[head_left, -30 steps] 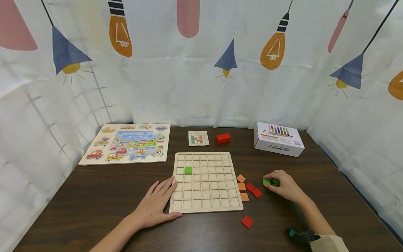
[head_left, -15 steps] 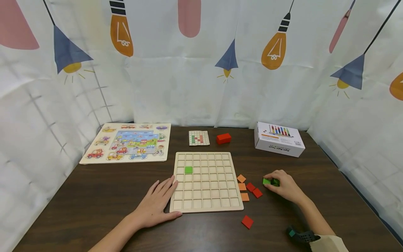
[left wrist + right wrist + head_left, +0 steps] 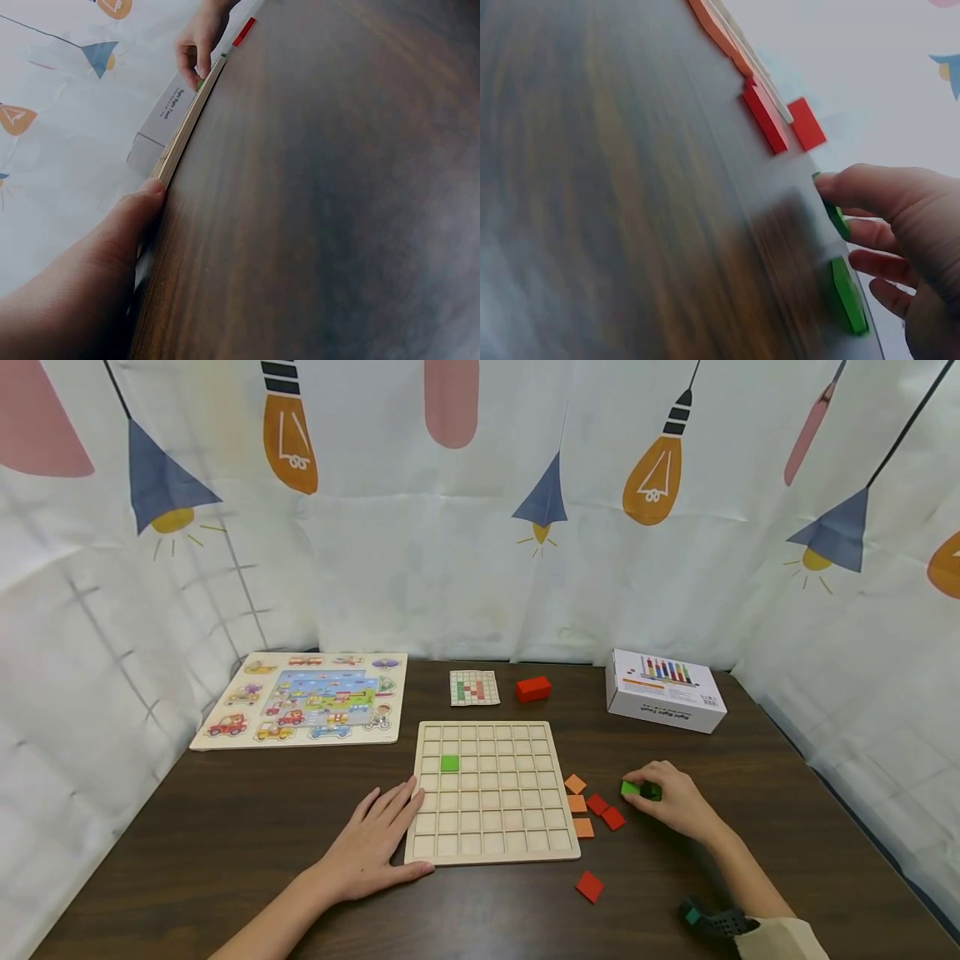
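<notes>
My right hand [image 3: 672, 799] pinches a green square tile [image 3: 629, 788] between thumb and fingers, to the right of the wooden grid board [image 3: 491, 800]. In the right wrist view that tile is tilted above the table, and another green tile [image 3: 848, 296] lies under the curled fingers. My left hand [image 3: 369, 845] lies spread at the board's left edge, with its thumb near the lower left corner. One green tile [image 3: 449, 763] sits in a cell at the board's upper left. Several orange tiles [image 3: 583, 828] and red tiles [image 3: 612, 818] lie along the right edge.
A lone red tile [image 3: 589, 887] lies near the board's lower right corner. Behind the board are a small pattern card [image 3: 474, 688] and a red block [image 3: 533, 689]. A picture puzzle board [image 3: 300, 702] stands back left, a white box [image 3: 663, 691] back right.
My right hand has shifted slightly left and up with the green tile within the last half second. My left hand has kept its place on the board.
</notes>
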A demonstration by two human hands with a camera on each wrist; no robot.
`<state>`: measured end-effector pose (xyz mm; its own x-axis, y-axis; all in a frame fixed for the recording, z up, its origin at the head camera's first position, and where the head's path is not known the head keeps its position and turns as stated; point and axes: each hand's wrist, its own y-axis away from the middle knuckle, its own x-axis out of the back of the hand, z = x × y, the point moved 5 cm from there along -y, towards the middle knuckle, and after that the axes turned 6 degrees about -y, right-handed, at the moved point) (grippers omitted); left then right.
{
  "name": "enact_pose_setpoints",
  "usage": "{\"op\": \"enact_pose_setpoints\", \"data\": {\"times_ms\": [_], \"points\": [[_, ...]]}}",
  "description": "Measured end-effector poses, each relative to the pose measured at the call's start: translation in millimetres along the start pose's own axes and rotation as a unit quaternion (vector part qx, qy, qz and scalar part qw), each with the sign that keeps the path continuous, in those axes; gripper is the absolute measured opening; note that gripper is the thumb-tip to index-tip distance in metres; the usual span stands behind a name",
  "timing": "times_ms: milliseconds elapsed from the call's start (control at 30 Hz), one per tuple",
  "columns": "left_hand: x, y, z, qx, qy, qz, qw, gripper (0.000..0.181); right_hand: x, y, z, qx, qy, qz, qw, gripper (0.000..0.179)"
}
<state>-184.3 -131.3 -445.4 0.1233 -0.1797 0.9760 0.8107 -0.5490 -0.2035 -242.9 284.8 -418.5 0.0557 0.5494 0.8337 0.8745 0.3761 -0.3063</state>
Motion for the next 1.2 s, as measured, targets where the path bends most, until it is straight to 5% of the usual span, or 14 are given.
{"op": "enact_pose_setpoints", "data": {"times_ms": [967, 1200], "points": [[2.5, 0.8, 2.0, -0.011, -0.004, 0.026, 0.9996, 0.092, -27, -48.2, -74, 0.136, -0.023, -0.002, 0.9904, 0.021], [0.5, 1.2, 1.0, -0.004, -0.001, 0.010, 0.9999, 0.093, -36, -59.6, -94, 0.165, -0.029, 0.002, 0.9859, 0.020]]}}
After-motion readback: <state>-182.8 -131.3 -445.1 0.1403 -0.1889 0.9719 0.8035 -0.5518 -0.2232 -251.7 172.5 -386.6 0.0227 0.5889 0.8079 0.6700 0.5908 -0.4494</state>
